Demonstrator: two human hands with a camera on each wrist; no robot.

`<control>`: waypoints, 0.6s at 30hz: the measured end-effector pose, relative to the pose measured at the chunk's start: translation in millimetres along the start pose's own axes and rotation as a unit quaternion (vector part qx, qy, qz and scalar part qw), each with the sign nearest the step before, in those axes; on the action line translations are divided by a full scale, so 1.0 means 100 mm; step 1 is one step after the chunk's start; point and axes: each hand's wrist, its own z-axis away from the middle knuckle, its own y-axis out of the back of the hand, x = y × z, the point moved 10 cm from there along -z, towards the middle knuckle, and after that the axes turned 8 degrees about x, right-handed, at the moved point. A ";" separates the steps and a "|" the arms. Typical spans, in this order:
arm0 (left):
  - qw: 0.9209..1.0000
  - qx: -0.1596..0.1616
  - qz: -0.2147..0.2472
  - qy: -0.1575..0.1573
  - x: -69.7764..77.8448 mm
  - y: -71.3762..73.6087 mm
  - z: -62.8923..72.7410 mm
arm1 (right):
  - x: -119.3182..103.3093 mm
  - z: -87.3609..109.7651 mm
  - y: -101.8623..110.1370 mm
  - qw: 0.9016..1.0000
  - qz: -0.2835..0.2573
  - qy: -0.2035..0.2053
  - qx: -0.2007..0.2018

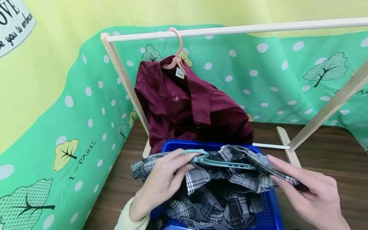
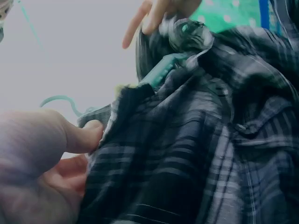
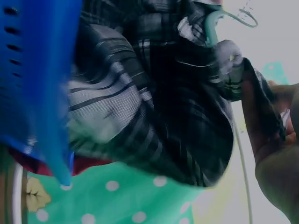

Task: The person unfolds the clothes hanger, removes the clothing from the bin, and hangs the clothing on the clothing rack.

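A black, grey and white plaid shirt (image 1: 201,198) spreads over the blue basket (image 1: 273,204), its lower folds lying inside. Through its collar area runs a light teal hanger (image 1: 227,164), the hook lying toward the left hand. My left hand (image 1: 164,179) pinches the shirt and hanger near the hook, and in the left wrist view its thumb presses on the cloth edge. At the shirt's other side my right hand (image 1: 313,188) pinches a plaid edge between thumb and fingers. The hanger's right end is hidden in the cloth.
Behind the basket, a maroon shirt (image 1: 172,115) hangs by a pink hanger (image 1: 179,44) on the white bar (image 1: 230,31) of a wooden rack. The rack's right leg (image 1: 330,105) slants down to the brown floor (image 1: 330,153). A patterned green and yellow cloth (image 1: 95,95) lines the walls.
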 end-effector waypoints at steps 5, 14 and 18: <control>0.998 -0.025 0.034 0.043 -0.11 0.09 0.00 | 0.25 0.10 0.29 0.983 -0.082 -0.155 0.047; 0.998 -0.021 0.040 0.041 -0.08 0.12 -0.02 | 0.40 0.22 0.28 0.959 -0.040 -0.281 -0.028; 0.998 -0.025 0.035 0.053 -0.07 0.09 -0.03 | 0.48 0.26 0.30 0.943 -0.017 -0.331 -0.032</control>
